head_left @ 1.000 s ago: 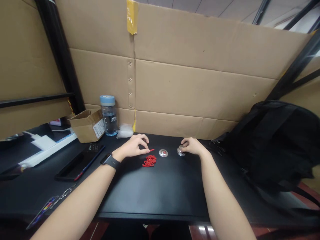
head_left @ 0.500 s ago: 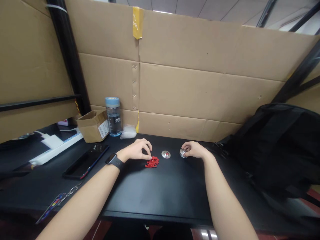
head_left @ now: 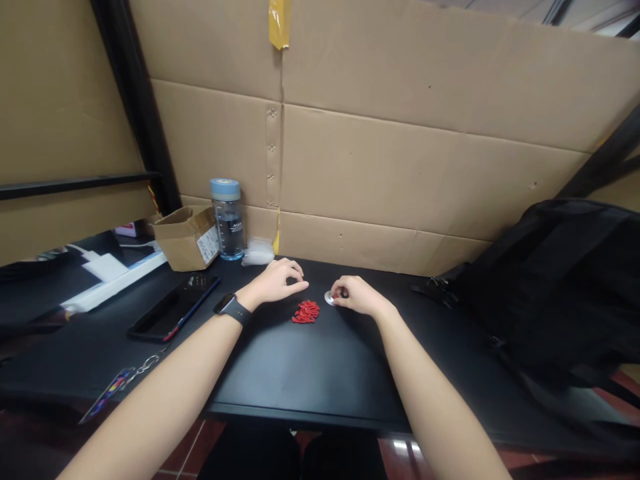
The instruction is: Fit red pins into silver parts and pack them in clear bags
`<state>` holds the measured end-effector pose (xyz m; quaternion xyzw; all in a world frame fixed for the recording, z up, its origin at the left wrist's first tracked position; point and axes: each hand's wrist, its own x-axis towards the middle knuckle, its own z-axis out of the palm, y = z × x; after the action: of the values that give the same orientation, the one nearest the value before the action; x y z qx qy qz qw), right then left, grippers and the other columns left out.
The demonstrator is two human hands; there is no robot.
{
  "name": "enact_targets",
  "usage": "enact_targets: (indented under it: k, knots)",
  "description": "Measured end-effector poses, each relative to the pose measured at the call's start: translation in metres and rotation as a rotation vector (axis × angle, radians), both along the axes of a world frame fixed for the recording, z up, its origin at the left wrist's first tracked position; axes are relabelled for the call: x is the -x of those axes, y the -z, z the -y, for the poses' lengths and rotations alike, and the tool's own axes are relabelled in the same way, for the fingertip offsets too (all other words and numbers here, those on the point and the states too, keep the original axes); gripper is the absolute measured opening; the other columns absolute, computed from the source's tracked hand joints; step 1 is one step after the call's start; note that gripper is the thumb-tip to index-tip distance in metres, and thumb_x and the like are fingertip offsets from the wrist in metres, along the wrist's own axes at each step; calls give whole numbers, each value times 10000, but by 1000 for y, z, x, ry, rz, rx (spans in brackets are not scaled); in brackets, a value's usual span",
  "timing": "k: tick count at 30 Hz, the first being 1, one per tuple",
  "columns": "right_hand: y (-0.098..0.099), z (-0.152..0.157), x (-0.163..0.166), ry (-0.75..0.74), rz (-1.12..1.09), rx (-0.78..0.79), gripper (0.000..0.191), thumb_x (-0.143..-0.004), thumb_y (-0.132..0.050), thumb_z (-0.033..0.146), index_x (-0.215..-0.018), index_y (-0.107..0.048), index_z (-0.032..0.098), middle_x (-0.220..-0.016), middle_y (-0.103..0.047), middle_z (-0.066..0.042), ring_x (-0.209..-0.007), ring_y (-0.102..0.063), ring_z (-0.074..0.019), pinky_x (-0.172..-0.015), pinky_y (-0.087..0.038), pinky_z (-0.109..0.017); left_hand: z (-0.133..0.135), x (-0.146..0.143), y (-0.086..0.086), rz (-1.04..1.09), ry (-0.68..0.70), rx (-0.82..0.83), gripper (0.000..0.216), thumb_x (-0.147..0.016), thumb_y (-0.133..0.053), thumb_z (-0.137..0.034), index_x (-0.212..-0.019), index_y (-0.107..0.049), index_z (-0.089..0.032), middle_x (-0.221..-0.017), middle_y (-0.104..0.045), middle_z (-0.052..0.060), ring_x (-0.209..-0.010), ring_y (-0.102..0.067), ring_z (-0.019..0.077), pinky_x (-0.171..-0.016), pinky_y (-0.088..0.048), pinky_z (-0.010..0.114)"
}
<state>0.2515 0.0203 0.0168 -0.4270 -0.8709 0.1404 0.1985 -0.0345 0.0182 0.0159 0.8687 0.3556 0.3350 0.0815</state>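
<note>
My left hand (head_left: 277, 281), with a dark watch (head_left: 233, 309) on its wrist, hovers open behind a small pile of red string-like pieces (head_left: 306, 312). Nothing shows between its thumb and fingers. To the right of the pile lies a small round silver metal dish (head_left: 329, 298), partly covered by my right hand (head_left: 356, 295). The fingertips of that hand are pinched together at the dish's right side, with a bit of red showing beside them. A second round metal piece is out of sight; whether it is in or behind the hand I cannot tell.
On the left are a phone (head_left: 175, 310), a keyring with a colourful tag (head_left: 117, 387), a white power strip (head_left: 115, 283) and a cardboard box (head_left: 186, 239). A water bottle (head_left: 228, 220) and clear plastic wrap (head_left: 259, 251) stand behind. A black backpack (head_left: 560, 293) fills the right.
My right hand has moved left from the second metal piece to the dish. My left hand has lifted away from the red pile and opened wider. The view has tilted slightly down.
</note>
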Motion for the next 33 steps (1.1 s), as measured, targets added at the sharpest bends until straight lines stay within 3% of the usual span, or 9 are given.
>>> enact_targets:
  k: [5,8,12,19,22,27,30,33]
  knots:
    - [2,-1,6,71,-78,-98,133,-815,-654,129,-777,-740,224,-788,-720,-20,-693,-630,-158,-689,-457,-265,-1,-5,4,-60,-41,-15,181,-906,-659,-361,-882,-800,-251,-1034,-735,60,-990,-658,227,-929,-475,352]
    - [0,0,12,78,-345,-18,84,-865,-652,255,-849,-719,207,-796,-735,-28,-689,-659,-165,-708,-504,-292,3,-13,4,7,22,16,161,-911,-657,-328,-959,-793,-256,-1063,-727,55,-1013,-664,220,-951,-483,347]
    - [1,5,29,15,-704,143,262,-808,-737,351,-1005,-649,202,-844,-735,-28,-753,-713,-180,-748,-563,-312,10,-25,3,192,99,63,175,-901,-681,-323,-1027,-776,-249,-1103,-710,60,-1038,-671,211,-982,-490,332]
    - [2,15,44,-37,-857,260,331,-791,-783,369,-1050,-647,212,-851,-737,-26,-806,-745,-195,-841,-588,-351,12,-31,3,306,42,99,134,-872,-713,-344,-859,-768,-223,-1062,-685,52,-1003,-668,209,-976,-490,343]
    - [0,17,44,-52,-872,271,370,-785,-799,381,-1078,-647,213,-892,-730,-29,-828,-739,-189,-853,-590,-350,14,-33,1,312,23,98,117,-864,-708,-317,-835,-754,-213,-1078,-675,52,-1012,-663,211,-977,-488,348]
    - [-4,22,43,-141,-760,279,548,-677,-892,355,-1153,-646,240,-1189,-690,-69,-1004,-717,-217,-856,-587,-337,17,-35,1,311,11,63,79,-841,-688,-257,-809,-738,-206,-1087,-651,49,-1014,-651,211,-967,-494,345]
    - [-3,24,43,-157,-690,270,557,-678,-890,347,-1168,-651,235,-1191,-700,-72,-998,-714,-219,-825,-581,-323,16,-35,1,303,2,57,66,-821,-682,-225,-779,-728,-204,-1073,-647,41,-995,-647,204,-943,-499,331]
    - [-5,23,39,-132,-550,150,473,-723,-844,315,-1156,-673,231,-1104,-726,-55,-905,-705,-195,-763,-563,-297,15,-31,1,224,-3,37,54,-775,-703,-201,-731,-734,-206,-1052,-653,38,-968,-643,204,-923,-496,329]
